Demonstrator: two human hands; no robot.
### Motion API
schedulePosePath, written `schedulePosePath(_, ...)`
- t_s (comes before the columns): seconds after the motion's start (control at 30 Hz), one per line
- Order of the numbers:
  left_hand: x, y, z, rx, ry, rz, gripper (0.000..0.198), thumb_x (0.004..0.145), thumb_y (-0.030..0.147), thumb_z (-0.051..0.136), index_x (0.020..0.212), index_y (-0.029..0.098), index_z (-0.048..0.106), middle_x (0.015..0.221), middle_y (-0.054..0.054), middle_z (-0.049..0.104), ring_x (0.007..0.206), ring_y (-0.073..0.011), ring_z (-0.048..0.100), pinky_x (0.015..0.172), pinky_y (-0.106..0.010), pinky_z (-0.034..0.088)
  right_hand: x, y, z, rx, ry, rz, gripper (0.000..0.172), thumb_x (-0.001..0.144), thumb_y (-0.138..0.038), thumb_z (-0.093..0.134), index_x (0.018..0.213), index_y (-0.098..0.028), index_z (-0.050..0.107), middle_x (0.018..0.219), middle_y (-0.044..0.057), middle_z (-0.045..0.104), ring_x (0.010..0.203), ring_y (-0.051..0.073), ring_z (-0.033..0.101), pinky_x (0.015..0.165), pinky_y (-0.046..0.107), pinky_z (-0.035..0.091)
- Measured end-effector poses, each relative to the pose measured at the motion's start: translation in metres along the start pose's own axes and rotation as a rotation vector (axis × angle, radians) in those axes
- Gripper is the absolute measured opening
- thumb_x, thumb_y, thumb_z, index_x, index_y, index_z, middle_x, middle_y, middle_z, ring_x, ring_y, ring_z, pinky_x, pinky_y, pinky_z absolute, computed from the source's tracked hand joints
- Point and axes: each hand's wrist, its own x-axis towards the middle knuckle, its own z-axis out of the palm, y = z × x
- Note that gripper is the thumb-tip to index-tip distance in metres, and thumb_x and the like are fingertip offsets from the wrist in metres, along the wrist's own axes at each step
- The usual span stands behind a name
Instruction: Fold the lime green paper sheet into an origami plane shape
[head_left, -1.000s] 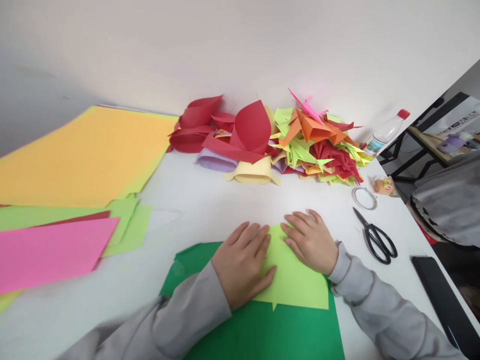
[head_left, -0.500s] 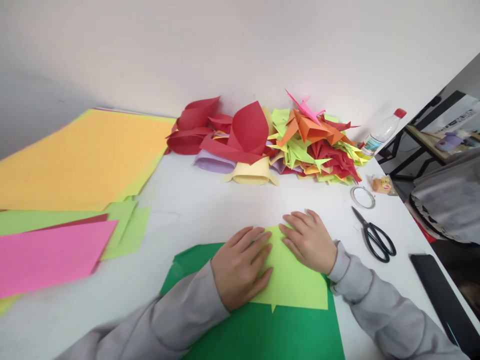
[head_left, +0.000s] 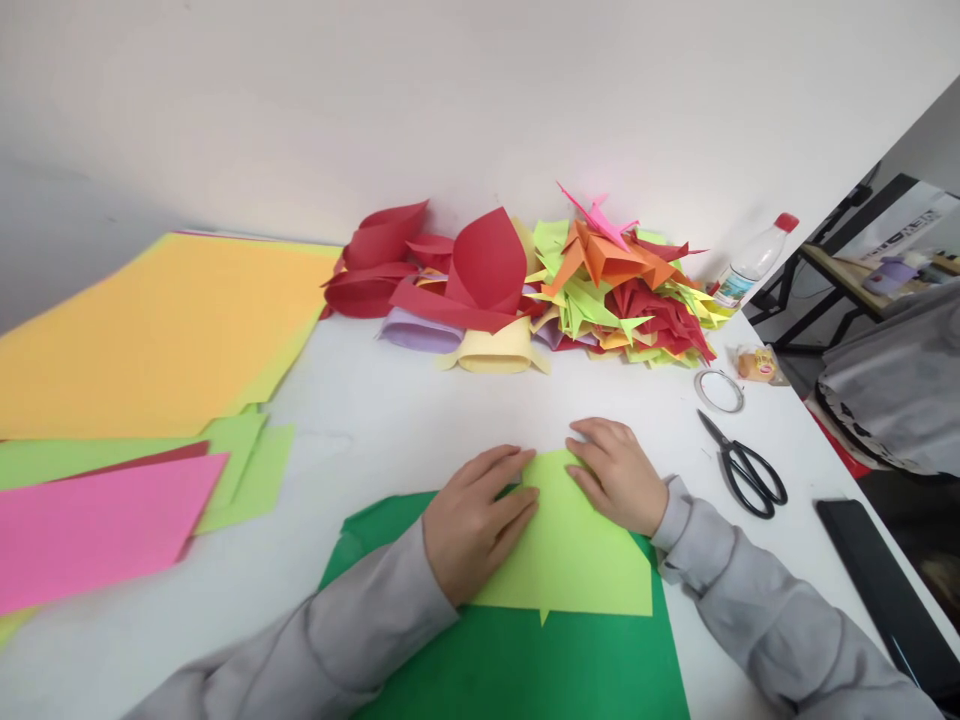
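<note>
A folded light-green paper [head_left: 571,560] lies on a dark green sheet [head_left: 525,665] on the white table [head_left: 390,400]. My left hand [head_left: 476,520] lies flat on the paper's left fold, fingers stretched out toward its top point. On the right fold rests my right hand [head_left: 619,475], fingers slightly curled and pressing the upper edge. Both hands meet near the paper's peak. Grey sleeves cover both arms.
A heap of folded paper shapes [head_left: 525,285] in red, orange, green and yellow sits at the back. Large orange sheets [head_left: 150,330] and a pink sheet [head_left: 97,520] lie left. Scissors [head_left: 742,465], a tape roll [head_left: 718,390], a bottle [head_left: 750,265] and a black phone [head_left: 877,585] are right.
My left hand has slid a little to the left off the paper's middle, uncovering more of the light-green sheet. My right hand has curled slightly. The view has drifted a bit.
</note>
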Motion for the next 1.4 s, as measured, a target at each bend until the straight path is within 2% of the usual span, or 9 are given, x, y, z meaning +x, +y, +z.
schedulePosePath(0.2, 0.008, -0.005, -0.003, -0.097, -0.045, -0.138, 0.040, 0.083, 0.025, 0.055, 0.122, 0.013, 0.057, 0.105, -0.013, 0.065, 0.093, -0.0252, 0.058, 0.082, -0.043, 0.053, -0.001, 0.002, 0.001, 0.115, -0.002, 0.036, 0.019, 0.090, -0.028, 0.053, 0.103, -0.017, 0.061, 0.120, 0.012, 0.059, 0.116, 0.025, 0.048, 0.096, 0.044, 0.039)
schedulePosePath(0.33, 0.015, -0.005, -0.007, -0.308, -0.093, -0.278, 0.055, 0.076, 0.021, 0.060, 0.130, 0.018, 0.050, 0.094, -0.005, 0.060, 0.082, -0.0189, 0.060, 0.074, -0.035, 0.056, 0.001, 0.002, -0.001, 0.202, -0.023, 0.088, 0.022, 0.089, -0.030, 0.057, 0.106, -0.017, 0.060, 0.120, 0.011, 0.059, 0.116, 0.024, 0.048, 0.097, 0.044, 0.037)
schedulePosePath(0.43, 0.018, -0.003, -0.010, -0.509, -0.102, -0.349, 0.058, 0.074, 0.020, 0.061, 0.131, 0.023, 0.049, 0.089, -0.002, 0.057, 0.070, -0.0140, 0.057, 0.065, -0.030, 0.055, 0.005, 0.005, -0.002, 0.282, -0.017, 0.142, 0.011, 0.087, -0.026, 0.060, 0.094, -0.019, 0.063, 0.116, 0.008, 0.061, 0.111, 0.023, 0.051, 0.096, 0.044, 0.036)
schedulePosePath(0.53, 0.023, 0.000, -0.015, -0.720, -0.149, -0.463, 0.051, 0.073, 0.026, 0.065, 0.123, 0.022, 0.056, 0.087, -0.002, 0.059, 0.065, -0.0130, 0.055, 0.059, -0.029, 0.052, 0.009, 0.007, -0.003, 0.531, -0.060, 0.225, 0.010, 0.086, -0.024, 0.059, 0.078, -0.018, 0.062, 0.091, 0.004, 0.066, 0.088, 0.017, 0.057, 0.085, 0.036, 0.042)
schedulePosePath(0.63, 0.030, 0.006, -0.023, -0.935, -0.360, -0.623, 0.033, 0.077, 0.041, 0.063, 0.098, 0.016, 0.067, 0.073, -0.001, 0.060, 0.059, -0.0132, 0.054, 0.054, -0.027, 0.048, 0.012, 0.004, -0.006, 0.923, -0.203, 0.332, 0.016, 0.086, -0.029, 0.056, 0.077, -0.016, 0.058, 0.069, -0.001, 0.058, 0.064, 0.011, 0.052, 0.064, 0.025, 0.044)
schedulePosePath(0.73, 0.037, 0.012, -0.028, -1.020, -0.508, -0.745, 0.036, 0.078, 0.048, 0.060, 0.076, 0.013, 0.067, 0.061, 0.000, 0.056, 0.056, -0.0122, 0.050, 0.053, -0.025, 0.043, 0.012, -0.004, -0.009, 1.127, -0.341, 0.348, 0.018, 0.082, -0.032, 0.059, 0.076, -0.015, 0.055, 0.065, -0.004, 0.053, 0.059, 0.009, 0.047, 0.056, 0.021, 0.039)
schedulePosePath(1.03, 0.033, 0.024, -0.024, -1.051, -0.499, -0.774, 0.027, 0.070, 0.040, 0.064, 0.060, 0.015, 0.060, 0.055, 0.003, 0.045, 0.054, -0.0101, 0.037, 0.049, -0.023, 0.028, 0.013, -0.018, -0.016, 0.999, -0.504, 0.153, 0.006, 0.082, -0.018, 0.054, 0.076, -0.017, 0.052, 0.059, -0.008, 0.042, 0.055, 0.007, 0.036, 0.055, 0.021, 0.032)
schedulePosePath(1.23, 0.035, 0.025, -0.024, -1.113, -0.515, -0.787, 0.037, 0.071, 0.047, 0.063, 0.057, 0.017, 0.046, 0.053, 0.006, 0.036, 0.051, -0.0085, 0.031, 0.049, -0.023, 0.024, 0.010, -0.014, -0.005, 1.225, -0.555, 0.248, 0.013, 0.082, -0.026, 0.055, 0.077, -0.018, 0.048, 0.061, -0.008, 0.042, 0.053, 0.007, 0.033, 0.051, 0.020, 0.028)
schedulePosePath(1.4, 0.032, 0.022, -0.026, -1.102, -0.560, -0.740, 0.040, 0.078, 0.054, 0.057, 0.063, 0.018, 0.044, 0.055, 0.007, 0.036, 0.049, -0.0085, 0.035, 0.047, -0.023, 0.026, 0.009, -0.008, -0.004, 1.277, -0.486, 0.283, 0.025, 0.078, -0.039, 0.060, 0.075, -0.017, 0.047, 0.062, -0.007, 0.044, 0.054, 0.007, 0.035, 0.051, 0.021, 0.029)
